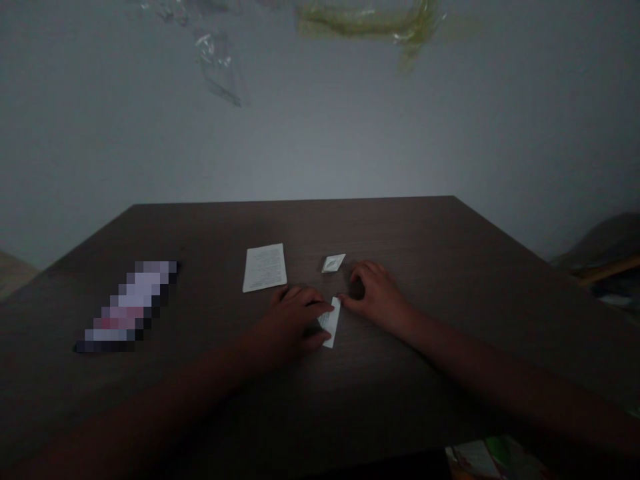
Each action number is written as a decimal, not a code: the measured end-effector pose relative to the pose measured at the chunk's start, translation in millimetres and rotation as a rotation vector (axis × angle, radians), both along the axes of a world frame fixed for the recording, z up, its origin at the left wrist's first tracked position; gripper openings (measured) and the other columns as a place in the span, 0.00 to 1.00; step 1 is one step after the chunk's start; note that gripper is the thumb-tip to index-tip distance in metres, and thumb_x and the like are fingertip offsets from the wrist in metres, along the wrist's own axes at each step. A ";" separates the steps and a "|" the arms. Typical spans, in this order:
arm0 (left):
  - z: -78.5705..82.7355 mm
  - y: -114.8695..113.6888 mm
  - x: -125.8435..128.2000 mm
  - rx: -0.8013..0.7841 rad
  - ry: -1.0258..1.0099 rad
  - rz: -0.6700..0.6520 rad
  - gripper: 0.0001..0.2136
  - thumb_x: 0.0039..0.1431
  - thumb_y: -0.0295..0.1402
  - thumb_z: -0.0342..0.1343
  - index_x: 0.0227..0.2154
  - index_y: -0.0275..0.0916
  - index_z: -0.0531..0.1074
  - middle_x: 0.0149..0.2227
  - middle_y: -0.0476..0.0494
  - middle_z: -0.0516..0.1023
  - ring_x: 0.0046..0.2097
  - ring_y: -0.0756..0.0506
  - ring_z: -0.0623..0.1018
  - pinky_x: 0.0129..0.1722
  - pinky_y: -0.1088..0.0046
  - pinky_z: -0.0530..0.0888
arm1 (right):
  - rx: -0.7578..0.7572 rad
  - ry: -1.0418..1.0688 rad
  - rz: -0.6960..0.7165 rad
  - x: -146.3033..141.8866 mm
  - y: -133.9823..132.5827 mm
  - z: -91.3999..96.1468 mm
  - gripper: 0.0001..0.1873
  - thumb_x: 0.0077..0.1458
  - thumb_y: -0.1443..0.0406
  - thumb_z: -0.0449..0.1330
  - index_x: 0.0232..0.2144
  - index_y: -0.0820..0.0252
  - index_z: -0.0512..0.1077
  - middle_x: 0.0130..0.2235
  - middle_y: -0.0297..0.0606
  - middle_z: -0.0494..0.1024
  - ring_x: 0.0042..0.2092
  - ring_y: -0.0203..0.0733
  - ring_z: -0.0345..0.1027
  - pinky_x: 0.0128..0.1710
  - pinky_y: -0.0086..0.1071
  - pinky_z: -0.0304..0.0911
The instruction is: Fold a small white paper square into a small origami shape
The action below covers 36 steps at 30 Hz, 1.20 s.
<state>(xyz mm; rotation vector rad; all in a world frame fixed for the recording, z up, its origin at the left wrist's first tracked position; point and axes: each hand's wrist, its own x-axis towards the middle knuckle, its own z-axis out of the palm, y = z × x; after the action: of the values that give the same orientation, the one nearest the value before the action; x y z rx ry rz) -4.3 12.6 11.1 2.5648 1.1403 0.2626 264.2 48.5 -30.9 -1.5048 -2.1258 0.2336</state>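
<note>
A small white piece of paper point(331, 323), with print on part of it, lies on the table between my hands and looks folded. My left hand point(295, 323) holds it down, the index finger and thumb pressing on it from the left. At the paper's top right corner is the thumb tip of my right hand point(375, 293); that hand's fingers are curved and apart from the thumb, with nothing seen between them. Just beyond lies a small folded white paper piece point(333, 263), diamond-shaped. A printed square of paper point(265, 267) rests past my left hand.
A phone-like object point(129, 303), blurred out by pixels, lies at the left of the dark wooden table point(400, 233). Behind the table stands a pale wall point(320, 133) with bits of tape on it. Unclear items point(480, 460) show below the front edge at lower right.
</note>
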 end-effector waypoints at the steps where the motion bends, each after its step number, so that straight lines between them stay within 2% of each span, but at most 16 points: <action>1: 0.4 -0.1 0.0 0.002 0.003 -0.004 0.22 0.70 0.29 0.73 0.65 0.44 0.85 0.61 0.37 0.87 0.66 0.28 0.83 0.77 0.33 0.70 | 0.003 0.002 0.004 0.3 0.2 -0.4 0.17 0.63 0.56 0.78 0.43 0.51 0.75 0.52 0.46 0.84 0.57 0.63 0.78 0.59 0.57 0.75; 5: 1.5 -2.2 0.3 0.016 0.008 -0.020 0.20 0.72 0.29 0.72 0.64 0.45 0.85 0.62 0.38 0.87 0.66 0.29 0.83 0.77 0.32 0.69 | 0.002 0.026 0.078 4.0 -2.9 2.5 0.13 0.66 0.58 0.76 0.47 0.51 0.78 0.57 0.47 0.85 0.61 0.63 0.79 0.63 0.58 0.74; 9: -0.4 -5.1 -2.3 0.043 -0.012 -0.069 0.18 0.75 0.28 0.69 0.63 0.49 0.85 0.63 0.41 0.88 0.68 0.31 0.82 0.79 0.35 0.66 | -0.013 0.043 0.300 9.1 -9.7 10.6 0.16 0.69 0.61 0.75 0.57 0.51 0.82 0.66 0.48 0.84 0.69 0.62 0.76 0.71 0.59 0.71; 12: -4.6 -4.2 -6.3 0.044 -0.030 -0.095 0.17 0.76 0.28 0.67 0.62 0.49 0.85 0.62 0.44 0.88 0.68 0.32 0.83 0.81 0.36 0.64 | -0.038 0.027 0.398 11.5 -14.1 14.3 0.15 0.69 0.61 0.77 0.56 0.49 0.85 0.65 0.46 0.85 0.69 0.61 0.76 0.71 0.58 0.71; 16: -7.8 -0.2 -9.8 0.054 -0.049 -0.101 0.15 0.76 0.30 0.67 0.61 0.49 0.85 0.63 0.42 0.88 0.68 0.33 0.82 0.81 0.37 0.63 | -0.038 0.022 0.417 12.5 -16.6 13.4 0.11 0.67 0.63 0.78 0.50 0.49 0.85 0.63 0.43 0.86 0.68 0.59 0.77 0.71 0.57 0.70; 22: -1.3 1.0 -10.2 0.051 -0.106 -0.029 0.10 0.78 0.31 0.64 0.56 0.46 0.86 0.62 0.42 0.87 0.66 0.34 0.83 0.77 0.41 0.68 | -0.071 0.057 0.430 12.9 -18.2 12.0 0.09 0.67 0.65 0.78 0.45 0.51 0.82 0.62 0.45 0.85 0.69 0.59 0.76 0.71 0.57 0.70; 27: -7.6 3.5 -13.7 0.059 -0.118 0.044 0.12 0.78 0.29 0.64 0.59 0.44 0.84 0.63 0.39 0.87 0.68 0.33 0.83 0.79 0.35 0.66 | -0.074 0.098 0.473 13.1 -21.2 15.4 0.06 0.74 0.69 0.70 0.43 0.52 0.80 0.60 0.43 0.85 0.66 0.54 0.78 0.69 0.53 0.72; 32: -14.3 7.3 -17.1 0.114 -0.196 0.062 0.16 0.77 0.31 0.66 0.63 0.43 0.82 0.62 0.36 0.88 0.65 0.33 0.84 0.74 0.40 0.75 | -0.052 0.119 0.480 11.6 -24.0 20.5 0.06 0.76 0.68 0.69 0.44 0.51 0.79 0.59 0.44 0.84 0.65 0.54 0.78 0.66 0.51 0.75; 36: -14.6 9.2 -16.0 0.118 -0.204 0.065 0.13 0.78 0.31 0.65 0.60 0.43 0.83 0.57 0.38 0.89 0.60 0.33 0.85 0.71 0.43 0.76 | -0.008 0.099 0.492 11.1 -24.0 20.9 0.06 0.76 0.69 0.69 0.44 0.52 0.80 0.53 0.42 0.85 0.59 0.53 0.79 0.64 0.51 0.74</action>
<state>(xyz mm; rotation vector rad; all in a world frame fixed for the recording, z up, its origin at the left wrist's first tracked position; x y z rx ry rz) -20.3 21.8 -3.5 2.5322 1.1635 0.6085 275.3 24.5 -10.0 -0.9286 -2.3813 0.4777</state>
